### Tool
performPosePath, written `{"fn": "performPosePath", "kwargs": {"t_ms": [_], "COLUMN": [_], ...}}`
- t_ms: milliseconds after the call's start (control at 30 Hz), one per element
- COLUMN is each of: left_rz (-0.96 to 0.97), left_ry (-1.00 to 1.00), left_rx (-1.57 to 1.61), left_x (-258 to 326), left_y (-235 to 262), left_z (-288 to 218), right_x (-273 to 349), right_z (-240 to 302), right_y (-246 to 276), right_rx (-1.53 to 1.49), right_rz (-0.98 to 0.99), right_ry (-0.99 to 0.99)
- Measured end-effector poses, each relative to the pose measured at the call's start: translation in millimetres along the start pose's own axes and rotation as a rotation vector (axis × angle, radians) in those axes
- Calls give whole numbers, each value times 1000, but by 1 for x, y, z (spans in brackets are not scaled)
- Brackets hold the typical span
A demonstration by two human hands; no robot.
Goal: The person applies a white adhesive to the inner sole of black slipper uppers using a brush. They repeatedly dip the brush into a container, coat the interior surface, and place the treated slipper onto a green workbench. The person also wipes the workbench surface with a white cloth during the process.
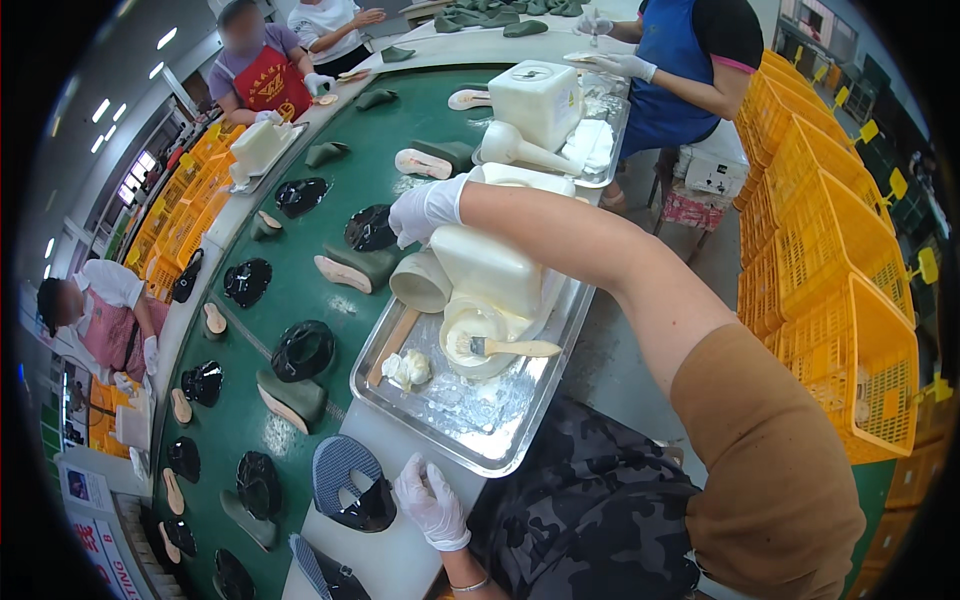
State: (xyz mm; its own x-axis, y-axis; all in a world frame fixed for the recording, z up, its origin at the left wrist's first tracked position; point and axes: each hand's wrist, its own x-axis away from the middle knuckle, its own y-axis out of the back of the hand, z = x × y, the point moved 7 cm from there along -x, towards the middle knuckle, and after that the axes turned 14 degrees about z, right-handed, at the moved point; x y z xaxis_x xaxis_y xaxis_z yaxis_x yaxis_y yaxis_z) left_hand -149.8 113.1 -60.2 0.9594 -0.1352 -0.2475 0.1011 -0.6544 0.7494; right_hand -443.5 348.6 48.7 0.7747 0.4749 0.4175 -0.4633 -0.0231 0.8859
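My right hand [425, 210], in a white glove, reaches across the tray to the green belt. Its curled fingers are at the edge of a glossy black shoe upper [370, 229], their tips partly hidden. My left hand [433, 503], gloved too, rests by the white table edge with fingers loosely bent and apart, holding nothing. Just left of it lies a shoe upper [345, 470] with striped grey lining and black glossy parts. Beneath my right arm, a metal tray [470, 440] carries a cream-white container [485, 265] and a brush [515, 348] lying across a pot of pale paste.
Black uppers [303, 350] and green shoe lasts with pale soles [290, 400] lie in rows on the green belt [330, 310]. Yellow crates [840, 310] stack at the right. A co-worker in a blue apron [670, 80] sits ahead; other people work across the belt.
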Motion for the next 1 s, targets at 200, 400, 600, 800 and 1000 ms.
{"fn": "performPosePath", "kwargs": {"t_ms": [200,400,600,800,1000], "left_rz": [-3,0,-3,2,2], "left_ry": [0,-2,-1,10,-3], "left_rx": [-1,-2,0,25,-8], "left_x": [0,-1,-1,0,-1], "left_y": [1,0,-2,-1,-2], "left_z": [0,0,2,2,3], "right_x": [4,-1,-5,-1,-2], "right_z": [3,-3,-5,-1,-2], "right_y": [0,-1,-2,-2,-2], "right_rx": [-10,-30,-14,3,8], "right_rz": [22,-22,-7,16,14], "right_ry": [-27,-16,-27,-33,-27]}}
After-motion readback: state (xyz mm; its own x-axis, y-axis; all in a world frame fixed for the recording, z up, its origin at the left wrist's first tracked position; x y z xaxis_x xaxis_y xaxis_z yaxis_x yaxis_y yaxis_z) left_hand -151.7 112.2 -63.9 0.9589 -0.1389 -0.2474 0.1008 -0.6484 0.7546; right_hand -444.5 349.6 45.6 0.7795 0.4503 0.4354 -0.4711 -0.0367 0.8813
